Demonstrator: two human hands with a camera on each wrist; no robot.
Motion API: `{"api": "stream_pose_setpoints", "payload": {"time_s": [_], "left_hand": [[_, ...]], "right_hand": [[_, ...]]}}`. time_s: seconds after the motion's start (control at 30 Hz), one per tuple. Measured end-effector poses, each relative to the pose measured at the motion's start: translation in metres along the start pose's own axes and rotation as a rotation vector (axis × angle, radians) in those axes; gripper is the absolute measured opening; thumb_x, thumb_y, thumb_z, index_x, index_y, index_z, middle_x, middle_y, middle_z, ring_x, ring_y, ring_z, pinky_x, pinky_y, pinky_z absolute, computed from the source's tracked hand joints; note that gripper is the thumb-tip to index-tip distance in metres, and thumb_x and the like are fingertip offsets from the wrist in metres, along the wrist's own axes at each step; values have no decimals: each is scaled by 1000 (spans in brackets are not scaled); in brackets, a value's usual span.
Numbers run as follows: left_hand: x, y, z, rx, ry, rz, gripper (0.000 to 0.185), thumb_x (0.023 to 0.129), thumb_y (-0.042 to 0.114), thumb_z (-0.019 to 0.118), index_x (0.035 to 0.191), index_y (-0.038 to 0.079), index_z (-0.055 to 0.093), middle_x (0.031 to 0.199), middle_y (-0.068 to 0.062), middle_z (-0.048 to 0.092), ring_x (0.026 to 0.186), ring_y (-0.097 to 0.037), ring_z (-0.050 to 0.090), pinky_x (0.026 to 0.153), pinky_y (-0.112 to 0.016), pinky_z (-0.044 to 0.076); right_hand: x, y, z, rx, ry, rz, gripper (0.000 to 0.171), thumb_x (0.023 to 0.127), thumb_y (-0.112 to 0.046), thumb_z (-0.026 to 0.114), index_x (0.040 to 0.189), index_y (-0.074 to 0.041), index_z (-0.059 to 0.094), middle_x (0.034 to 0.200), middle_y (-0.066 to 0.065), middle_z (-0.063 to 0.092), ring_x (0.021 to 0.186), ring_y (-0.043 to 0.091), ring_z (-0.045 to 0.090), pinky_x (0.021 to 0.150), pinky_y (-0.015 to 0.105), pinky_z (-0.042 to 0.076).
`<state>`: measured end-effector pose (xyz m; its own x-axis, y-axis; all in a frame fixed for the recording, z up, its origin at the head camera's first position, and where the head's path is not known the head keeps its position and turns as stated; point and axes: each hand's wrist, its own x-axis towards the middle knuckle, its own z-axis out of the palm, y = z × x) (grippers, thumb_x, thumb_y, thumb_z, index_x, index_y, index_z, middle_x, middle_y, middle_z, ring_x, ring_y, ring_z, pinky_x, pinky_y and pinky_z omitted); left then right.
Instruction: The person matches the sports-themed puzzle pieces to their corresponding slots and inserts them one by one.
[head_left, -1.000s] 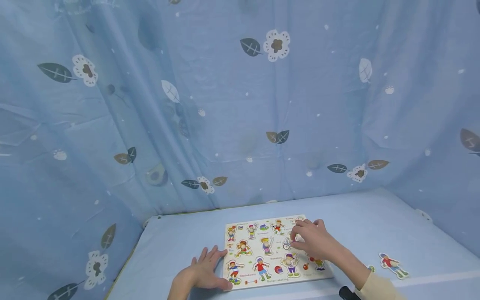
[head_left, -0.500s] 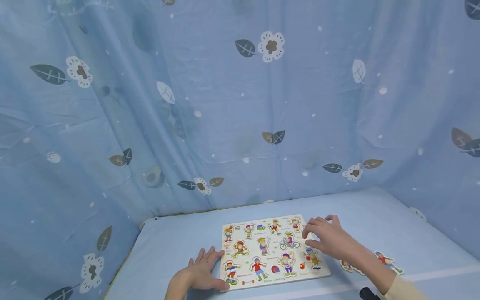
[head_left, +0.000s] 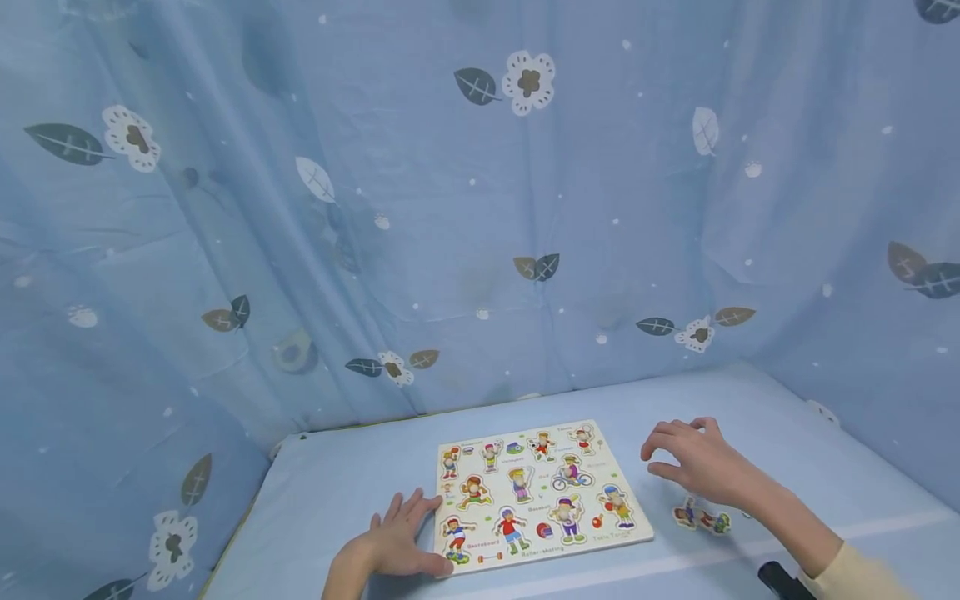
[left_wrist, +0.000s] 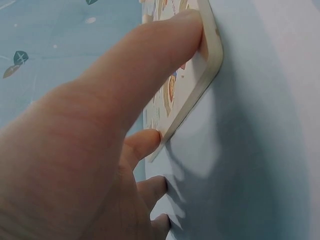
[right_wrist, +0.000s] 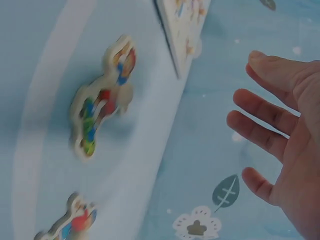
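While left hand (head_left: 401,542) presses puzzle board (head_left: 536,493) edge, right hand (head_left: 693,462) hovers, both grips slack.

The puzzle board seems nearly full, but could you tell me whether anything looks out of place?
Yes: one figure piece lies loose on the table, right of the puzzle board, below the empty right hand.

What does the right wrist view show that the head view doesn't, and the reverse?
Only the right wrist view shows a second loose piece at its lower edge. Only the head view shows the left hand resting on the puzzle board corner. Both show the empty right hand, the board's edge and the loose figure piece on the table.
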<state>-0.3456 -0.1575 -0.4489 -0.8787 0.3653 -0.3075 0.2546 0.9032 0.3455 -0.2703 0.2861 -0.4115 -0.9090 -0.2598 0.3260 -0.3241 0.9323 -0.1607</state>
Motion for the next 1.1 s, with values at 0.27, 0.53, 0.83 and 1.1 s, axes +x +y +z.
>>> {"api": "stream_pose_setpoints", "payload": {"time_s": [0.27, 0.53, 0.83, 1.1], "left_hand": [[-2, -1, -3, 8, 11, -14, 93, 70, 62, 78, 146, 19, 46, 159, -19, 29, 146, -50, 14, 110, -75, 12], [0, 0, -1, 8, 1, -13, 94, 69, 63, 78, 146, 19, 46, 159, -19, 30, 146, -50, 15, 110, -75, 12], [5, -1, 2, -14, -16, -38, 99, 66, 67, 78, 146, 18, 45, 159, -20, 29, 147, -50, 12, 111, -75, 9], [3, -2, 3, -44, 1, -22, 103, 64, 70, 78, 147, 19, 45, 160, -18, 27, 148, -49, 10, 110, -76, 7]], "right_hand": [[-11, 13, 5, 108, -220, 85, 13, 84, -21, 78, 96, -24, 74, 99, -12, 64, 92, 18, 64, 82, 46, 53], [-33, 30, 13, 169, -274, 67, 13, 85, -21, 76, 98, -24, 74, 94, -16, 60, 81, 2, 60, 68, 30, 53], [-41, 36, 17, 167, -322, 175, 12, 81, -17, 79, 88, -25, 73, 85, -16, 58, 75, -1, 54, 68, 31, 52], [-38, 29, 22, 122, -318, 240, 12, 79, -13, 80, 82, -21, 71, 78, -14, 58, 73, 3, 55, 67, 33, 51]]}}
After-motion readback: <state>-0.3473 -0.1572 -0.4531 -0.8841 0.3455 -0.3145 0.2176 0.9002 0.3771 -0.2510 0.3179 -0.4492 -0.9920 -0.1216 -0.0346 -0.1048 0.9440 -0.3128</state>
